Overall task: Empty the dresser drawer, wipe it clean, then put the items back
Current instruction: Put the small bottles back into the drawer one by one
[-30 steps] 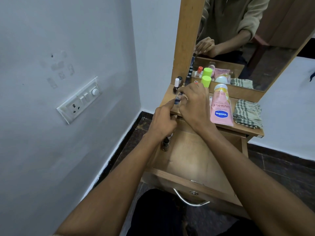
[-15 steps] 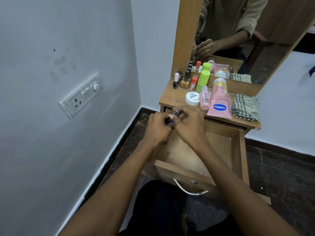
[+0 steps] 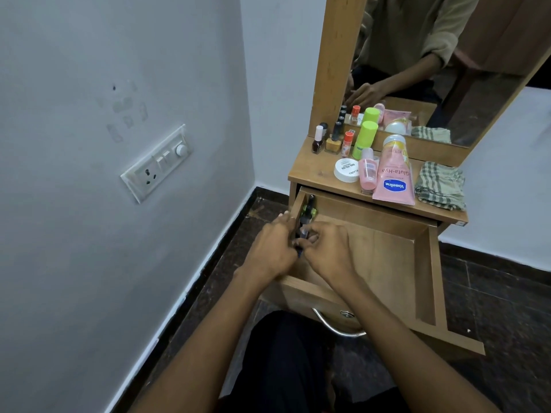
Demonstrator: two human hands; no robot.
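While the wooden pull-out drawer [image 3: 387,242] stands open at the centre of the frame, both hands meet at its left inner wall. The left hand [image 3: 272,248] and the right hand [image 3: 328,248] have their fingers curled around a small dark bottle [image 3: 301,247] between them, pinching it just above the drawer floor; a few more small dark bottles [image 3: 308,208] stand in the drawer's far left corner. Above, on the wooden dresser surface [image 3: 307,169], sit a pink Vaseline tube [image 3: 393,180], a round white jar [image 3: 346,170], a lime green capped bottle [image 3: 365,138], a small pink bottle [image 3: 367,174] and a folded checked cloth [image 3: 441,186] at the right, all below the wood-framed mirror [image 3: 447,70].
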